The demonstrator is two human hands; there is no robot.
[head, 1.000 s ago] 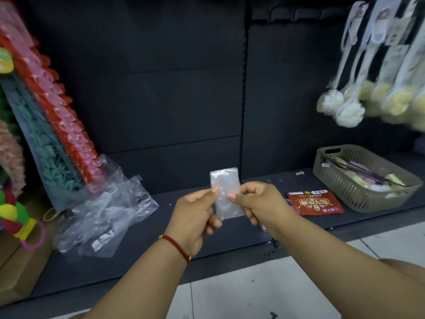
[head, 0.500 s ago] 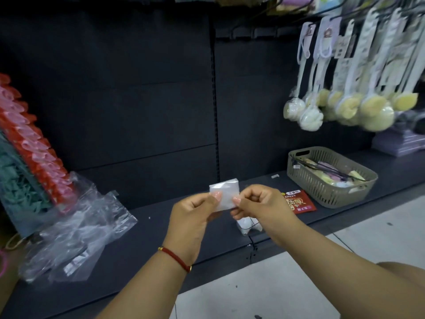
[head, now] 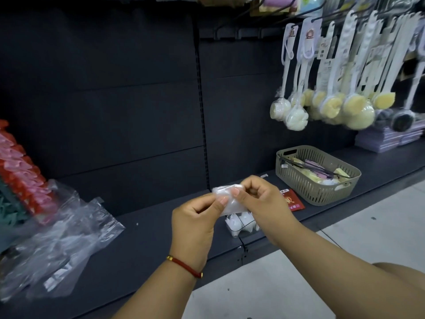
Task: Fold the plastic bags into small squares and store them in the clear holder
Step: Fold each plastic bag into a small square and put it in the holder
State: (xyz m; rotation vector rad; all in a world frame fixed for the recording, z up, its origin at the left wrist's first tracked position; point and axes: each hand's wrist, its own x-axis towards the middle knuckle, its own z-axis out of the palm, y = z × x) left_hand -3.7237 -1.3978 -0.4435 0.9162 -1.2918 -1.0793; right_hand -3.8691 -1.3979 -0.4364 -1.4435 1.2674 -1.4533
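Folded plastic bag (head: 226, 196) btwn left hand (head: 195, 224) & right hand (head: 259, 201), both pinching it.

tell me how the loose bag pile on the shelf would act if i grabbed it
The bag pile looks thin and crumpled, so it would likely flop and sag. Its glossy film suggests it may slip. It probably weighs little for its bulk, sprawling loosely on the shelf.

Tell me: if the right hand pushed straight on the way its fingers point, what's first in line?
The folded plastic bag it already pinches, then the left hand facing it, holding the same bag. Depth beyond is unclear.
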